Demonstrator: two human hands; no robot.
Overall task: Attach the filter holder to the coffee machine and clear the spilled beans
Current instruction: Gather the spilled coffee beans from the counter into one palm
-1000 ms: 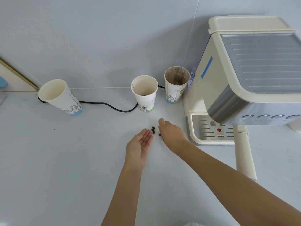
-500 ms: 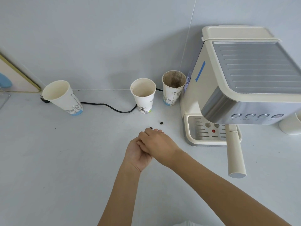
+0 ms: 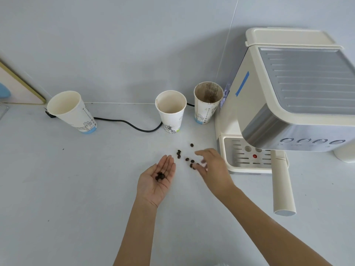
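Observation:
A cream and steel coffee machine point(image 3: 299, 96) stands at the right, with the filter holder's cream handle point(image 3: 282, 185) sticking out toward me under its head. Several dark coffee beans point(image 3: 187, 156) lie loose on the white counter left of the drip tray. My left hand point(image 3: 158, 179) lies palm up, flat, with a few beans point(image 3: 160, 176) resting in the palm. My right hand point(image 3: 212, 166) hovers just right of it, fingers spread and blurred, with the fingertips at the nearest loose beans.
Three paper cups stand along the wall: one tilted at the left point(image 3: 72, 112), one in the middle point(image 3: 171, 112), a coffee-stained one point(image 3: 207, 101) next to the machine. A black cable point(image 3: 132, 124) runs behind them. The drip tray point(image 3: 244, 156) has a red dot.
My right hand has lifted off my left palm and moved right to the loose beans. A few beans now lie in the open left palm. The view has shifted slightly.

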